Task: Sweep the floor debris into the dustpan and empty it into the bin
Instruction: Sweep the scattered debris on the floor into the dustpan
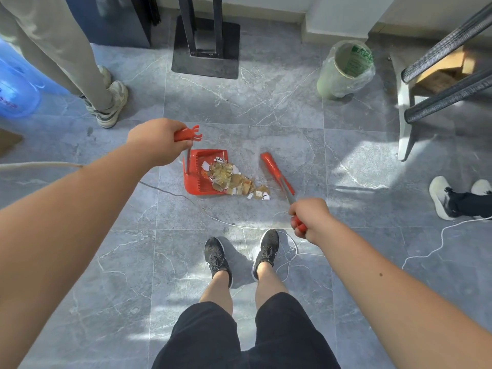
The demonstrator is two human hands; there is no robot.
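A red dustpan [197, 179] rests on the grey tiled floor, mouth facing right. My left hand [157, 141] grips the red top of its upright handle. A pile of brown and white paper scraps [234, 181] lies half inside the pan and half on the floor at its lip. To the right of the pile is the red broom head [275, 170]. My right hand [310, 217] is closed on the broom's handle. A light green bin [343, 70] lined with a clear plastic bag stands at the back right.
A person's legs and sneakers [109, 102] stand at the back left beside a blue water jug [16, 86]. A black stand base [206, 49] is at the back centre. A chair leg [406, 121] and another person's white shoes [444, 198] are at the right. White cord [290, 251] trails near my feet.
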